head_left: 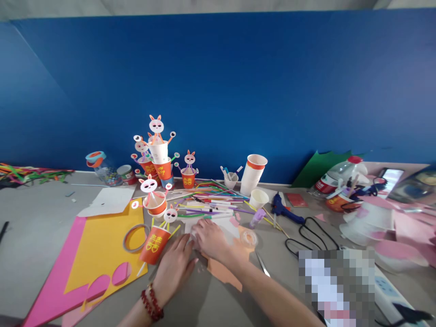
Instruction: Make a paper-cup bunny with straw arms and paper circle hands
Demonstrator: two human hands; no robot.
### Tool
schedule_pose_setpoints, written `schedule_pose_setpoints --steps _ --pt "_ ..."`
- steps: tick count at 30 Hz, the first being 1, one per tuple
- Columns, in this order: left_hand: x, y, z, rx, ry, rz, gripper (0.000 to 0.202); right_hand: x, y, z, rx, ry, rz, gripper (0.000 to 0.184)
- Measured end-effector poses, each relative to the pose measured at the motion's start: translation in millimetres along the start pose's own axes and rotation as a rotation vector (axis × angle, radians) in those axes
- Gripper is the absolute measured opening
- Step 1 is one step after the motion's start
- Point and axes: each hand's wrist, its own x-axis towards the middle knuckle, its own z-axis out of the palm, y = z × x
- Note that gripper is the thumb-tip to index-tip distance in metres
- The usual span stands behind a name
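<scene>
My left hand (pixel 175 265), a red beaded bracelet at its wrist, rests on the table with fingers stretched and thumb apart. Over a sheet of white paper (pixel 223 224) is my right hand (pixel 211 240), its fingers bent down and close together. Something small and pale lies between the fingertips of both hands; I cannot make out what it is. Left of my left hand leans a red paper cup (pixel 156 245) with a rabbit face (pixel 170 215) above it. Orange paper (pixel 225 272) lies partly under my right forearm, near a roll of clear tape (pixel 248 237).
More rabbit cups (pixel 160 154) stand behind, two stacked high. Colored pens and sticks (pixel 211 200) are strewn beyond my hands. Scissors (pixel 263 264) and a blue glue gun (pixel 284 210) with its cord lie right. Yellow sheet (pixel 102 250) and tape ring (pixel 126 238) lie left.
</scene>
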Motion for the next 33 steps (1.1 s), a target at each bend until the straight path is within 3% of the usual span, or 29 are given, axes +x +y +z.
schedule_pose_setpoints --steps 6,10,17,27,30,33 --pt "-4 0 4.8 -0.006 0.052 0.004 0.041 40 -2 15 0.021 0.064 0.089 0.021" --pt "-4 0 6.3 0.010 0.054 0.021 0.040 56 -10 20 0.049 0.082 0.128 0.017" --pt "-6 -5 8.5 0.019 0.080 0.051 0.039 71 -20 25 0.123 0.086 0.290 0.032" --pt "-1 -6 8.1 0.003 0.068 0.066 0.035 42 -15 13 0.214 0.218 0.245 0.020" --pt "-1 -7 4.8 -0.053 0.087 0.062 0.032 19 -4 1 0.277 0.287 0.220 0.027" --pt "-3 -5 -6.2 -0.154 0.103 0.061 0.026 -22 14 -10 0.358 0.283 0.248 0.016"
